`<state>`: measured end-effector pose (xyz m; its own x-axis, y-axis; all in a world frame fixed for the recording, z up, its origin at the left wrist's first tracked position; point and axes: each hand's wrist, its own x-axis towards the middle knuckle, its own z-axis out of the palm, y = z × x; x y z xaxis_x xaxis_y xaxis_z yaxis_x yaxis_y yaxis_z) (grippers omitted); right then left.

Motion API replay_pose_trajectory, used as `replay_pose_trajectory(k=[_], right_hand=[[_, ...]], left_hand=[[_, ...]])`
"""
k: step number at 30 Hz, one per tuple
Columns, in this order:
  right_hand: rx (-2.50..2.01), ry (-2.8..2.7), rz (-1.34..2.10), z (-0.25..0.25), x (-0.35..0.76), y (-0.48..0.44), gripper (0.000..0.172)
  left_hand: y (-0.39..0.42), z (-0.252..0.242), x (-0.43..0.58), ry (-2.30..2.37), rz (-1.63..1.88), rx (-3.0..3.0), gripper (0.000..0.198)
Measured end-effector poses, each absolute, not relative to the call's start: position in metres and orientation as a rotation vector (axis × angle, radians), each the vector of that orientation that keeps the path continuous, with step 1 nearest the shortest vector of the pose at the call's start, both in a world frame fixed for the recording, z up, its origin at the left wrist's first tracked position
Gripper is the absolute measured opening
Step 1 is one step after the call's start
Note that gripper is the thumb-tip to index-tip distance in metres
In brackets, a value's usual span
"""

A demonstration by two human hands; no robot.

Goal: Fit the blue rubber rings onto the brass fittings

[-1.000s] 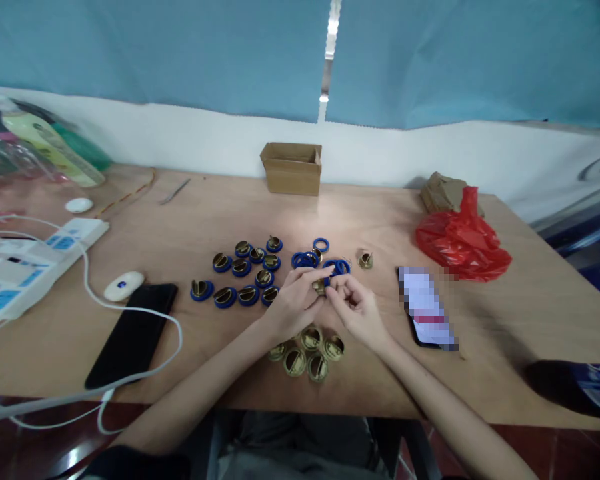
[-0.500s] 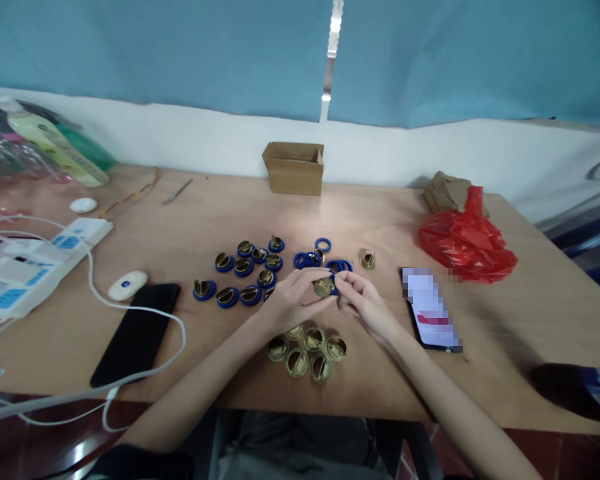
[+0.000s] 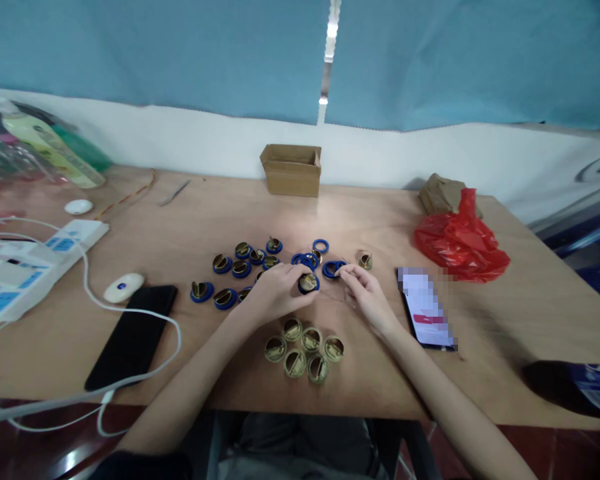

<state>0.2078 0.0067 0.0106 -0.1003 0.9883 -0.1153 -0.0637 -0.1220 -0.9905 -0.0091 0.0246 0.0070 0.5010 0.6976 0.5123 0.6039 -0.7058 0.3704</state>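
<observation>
My left hand (image 3: 280, 290) is closed round the edge of a round brass fitting (image 3: 308, 283) with a blue ring about it. Its slotted face points up between my thumb and fingers. My right hand (image 3: 365, 293) is apart from it, thumb and fingertips pinched together beside loose blue rings (image 3: 330, 269); whether they grip a ring is hidden. Left of my left hand stand several brass fittings with blue rings (image 3: 225, 298), some partly covered by the hand. Nearer me lie several brass fittings without rings (image 3: 295, 363).
A cardboard box (image 3: 293, 179) stands by the wall. To the right are a lit phone (image 3: 426, 310), a red plastic bag (image 3: 463, 237) and a dark bottle (image 3: 575, 387). A black phone (image 3: 133, 340), white cable and power strip (image 3: 40, 267) lie at left.
My left hand has moved a little left with the brass fitting. My right hand has come away from that fitting and sits by the loose blue rings. The view has shifted slightly.
</observation>
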Motion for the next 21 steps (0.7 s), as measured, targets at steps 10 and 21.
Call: replay_pose_trajectory(k=[10, 21], right_hand=[[-1.3, -1.294, 1.019, 0.01, 0.216, 0.013, 0.021], [-1.567, -1.798, 0.516, -0.007, 0.216, 0.009, 0.015]], left_hand=[[0.032, 0.003, -0.019, 1.025, 0.663, 2.74, 0.007], [0.03, 0.012, -0.022, 1.12, 0.565, 2.733, 0.013]])
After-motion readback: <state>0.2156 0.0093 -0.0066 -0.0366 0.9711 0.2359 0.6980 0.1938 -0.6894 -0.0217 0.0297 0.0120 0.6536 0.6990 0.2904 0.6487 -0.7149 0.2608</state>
